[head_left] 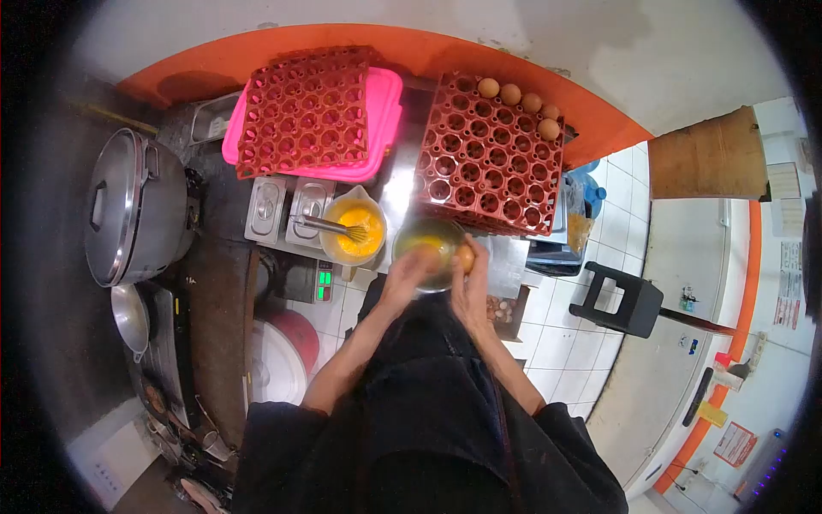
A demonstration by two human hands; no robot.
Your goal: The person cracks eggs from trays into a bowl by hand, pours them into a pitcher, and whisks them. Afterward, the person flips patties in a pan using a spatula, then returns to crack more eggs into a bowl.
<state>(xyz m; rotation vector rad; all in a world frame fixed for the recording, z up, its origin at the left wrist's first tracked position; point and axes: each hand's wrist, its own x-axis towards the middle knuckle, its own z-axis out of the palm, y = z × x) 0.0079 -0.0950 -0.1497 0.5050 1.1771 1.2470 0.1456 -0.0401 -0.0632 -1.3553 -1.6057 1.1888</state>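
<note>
A round metal bowl (406, 242) with yellow egg in it stands at the counter's front edge. My right hand (473, 278) is closed around a brown egg (465, 259) at the bowl's right rim. Over the bowl's left front side is my left hand (413, 270), smeared by motion, so its fingers cannot be made out. Just left of the bowl, a light-coloured pitcher (379, 224) contains beaten yellow egg, and a wire whisk (330, 225) rests across it. Stacked red egg trays (492, 158) sit behind and to the right, with several brown eggs (510, 94) along the far right edge.
Another red egg tray (304, 111) lies on a pink lid (383, 124). Two lidded steel containers (267, 210) stand left of the pitcher. A large lidded pot (128, 206) is at far left. Below the counter are a lit scale (324, 281) and a box of eggshells (505, 313). A black stool (629, 300) stands right.
</note>
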